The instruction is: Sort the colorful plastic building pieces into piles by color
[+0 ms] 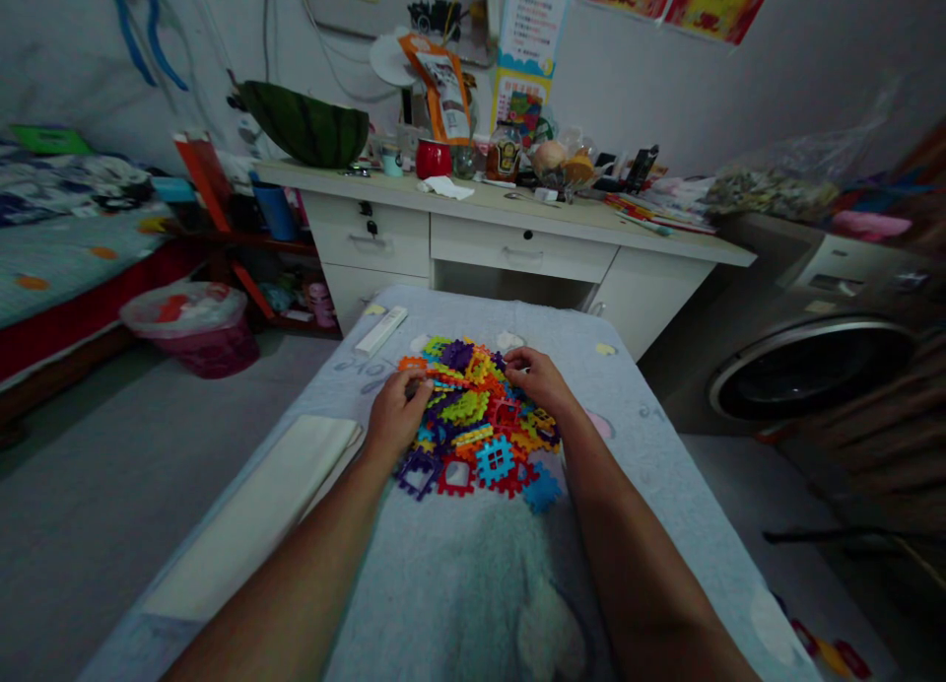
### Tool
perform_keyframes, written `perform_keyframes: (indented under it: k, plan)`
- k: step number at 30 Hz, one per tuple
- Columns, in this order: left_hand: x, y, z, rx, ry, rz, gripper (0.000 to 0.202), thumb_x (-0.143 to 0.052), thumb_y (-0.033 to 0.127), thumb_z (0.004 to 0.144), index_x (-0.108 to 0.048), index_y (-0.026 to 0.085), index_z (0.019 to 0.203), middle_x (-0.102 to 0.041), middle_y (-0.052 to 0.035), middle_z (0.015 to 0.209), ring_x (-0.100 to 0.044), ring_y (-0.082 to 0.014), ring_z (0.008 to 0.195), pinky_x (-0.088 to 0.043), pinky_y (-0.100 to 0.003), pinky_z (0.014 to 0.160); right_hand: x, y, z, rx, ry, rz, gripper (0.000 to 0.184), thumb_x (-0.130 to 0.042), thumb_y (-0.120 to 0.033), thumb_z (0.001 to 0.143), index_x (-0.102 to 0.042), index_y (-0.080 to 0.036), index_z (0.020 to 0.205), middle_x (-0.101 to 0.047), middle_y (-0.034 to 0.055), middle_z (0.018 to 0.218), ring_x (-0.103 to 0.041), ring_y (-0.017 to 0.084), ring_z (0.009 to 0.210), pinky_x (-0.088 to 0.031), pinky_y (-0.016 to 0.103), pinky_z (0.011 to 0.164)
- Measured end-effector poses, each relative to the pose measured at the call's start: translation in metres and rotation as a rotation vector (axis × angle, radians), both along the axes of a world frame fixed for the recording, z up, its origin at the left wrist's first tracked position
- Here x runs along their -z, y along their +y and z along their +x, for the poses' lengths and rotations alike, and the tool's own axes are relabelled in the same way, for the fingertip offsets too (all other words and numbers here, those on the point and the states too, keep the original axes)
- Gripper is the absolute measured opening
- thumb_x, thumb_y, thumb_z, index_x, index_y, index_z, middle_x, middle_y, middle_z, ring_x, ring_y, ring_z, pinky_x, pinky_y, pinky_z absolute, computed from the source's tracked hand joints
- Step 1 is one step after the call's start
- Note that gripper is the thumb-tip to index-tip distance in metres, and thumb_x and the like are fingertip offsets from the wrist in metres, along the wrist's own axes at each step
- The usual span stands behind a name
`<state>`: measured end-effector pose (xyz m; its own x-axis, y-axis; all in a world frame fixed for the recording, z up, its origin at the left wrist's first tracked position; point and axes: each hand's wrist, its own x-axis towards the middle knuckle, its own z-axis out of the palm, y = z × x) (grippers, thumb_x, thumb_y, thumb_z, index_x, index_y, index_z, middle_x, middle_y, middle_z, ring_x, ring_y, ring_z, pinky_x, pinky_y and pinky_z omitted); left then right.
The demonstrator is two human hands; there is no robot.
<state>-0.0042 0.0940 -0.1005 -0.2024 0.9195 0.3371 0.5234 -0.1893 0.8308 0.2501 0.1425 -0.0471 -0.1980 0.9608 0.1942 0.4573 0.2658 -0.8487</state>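
A heap of colourful plastic interlocking tiles (473,411) with toothed edges lies on the cloth-covered table (473,583). At the heap's left side is my left hand (399,406), its thumb and fingers curled near an orange tile (412,364); what lies between them cannot be made out. My right hand (538,376) touches the heap's far right edge, fingers bent together by a dark purple piece (500,361). Along the near edge of the heap are a purple frame tile (419,474), a red one (456,475) and a light blue window tile (495,459).
A white remote control (381,331) lies at the table's far left, and a folded cream cloth (258,514) along its left edge. Behind stands a white desk (517,243) crowded with jars and packets. A washing machine (813,317) is at right, a lined pink bin (193,332) at left.
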Motion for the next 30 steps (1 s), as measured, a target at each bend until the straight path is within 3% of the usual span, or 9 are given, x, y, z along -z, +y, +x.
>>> perform_keyframes:
  k: [6, 15, 24, 27, 30]
  plan:
    - [0.0, 0.0, 0.0, -0.007, 0.001, 0.006, 0.03, -0.056, 0.045, 0.084, -0.065, 0.022, 0.101, -0.069, -0.0058, 0.107, -0.064, -0.0225, 0.1, -0.049, -0.038, 0.093, -0.007, -0.002, 0.003, -0.012, -0.011, -0.027, 0.018, -0.054, -0.023, 0.066, -0.066, -0.019, 0.079, -0.063, -0.0015, 0.071, -0.056, 0.014, 0.067, -0.043, 0.025, 0.065]
    - [0.0, -0.001, 0.0, -0.005, 0.011, 0.005, 0.03, -0.056, 0.045, 0.084, -0.065, 0.021, 0.1, -0.069, -0.006, 0.104, -0.065, -0.0225, 0.098, -0.049, -0.038, 0.091, -0.003, 0.012, 0.035, 0.188, 0.117, 0.047, 0.018, -0.057, -0.03, 0.065, -0.063, -0.018, 0.077, -0.061, -0.0004, 0.069, -0.054, 0.015, 0.065, -0.041, 0.027, 0.063]
    - [-0.006, -0.003, 0.001, -0.008, 0.098, 0.04, 0.027, -0.053, 0.041, 0.086, -0.065, 0.02, 0.098, -0.068, -0.007, 0.104, -0.062, -0.0235, 0.103, -0.047, -0.039, 0.095, 0.013, 0.019, 0.084, 0.633, -0.297, 0.302, 0.02, -0.048, -0.015, 0.072, -0.066, -0.016, 0.081, -0.064, 0.0071, 0.084, -0.057, 0.019, 0.076, -0.044, 0.033, 0.079]
    - [-0.009, -0.005, 0.002, -0.023, 0.135, 0.065, 0.027, -0.053, 0.04, 0.086, -0.065, 0.02, 0.097, -0.068, -0.0075, 0.104, -0.062, -0.0238, 0.103, -0.046, -0.039, 0.097, 0.021, 0.017, 0.093, 0.66, -0.421, 0.236, 0.022, -0.047, -0.011, 0.073, -0.067, -0.015, 0.083, -0.064, 0.0094, 0.09, -0.058, 0.021, 0.084, -0.043, 0.033, 0.083]
    - [-0.01, -0.006, 0.002, -0.045, 0.168, 0.075, 0.027, -0.052, 0.041, 0.086, -0.065, 0.02, 0.097, -0.068, -0.0076, 0.104, -0.061, -0.0242, 0.103, -0.045, -0.039, 0.097, 0.024, 0.016, 0.101, 0.591, -0.507, 0.102, 0.024, -0.049, -0.006, 0.071, -0.068, -0.016, 0.082, -0.066, 0.0087, 0.092, -0.06, 0.021, 0.089, -0.043, 0.03, 0.082]
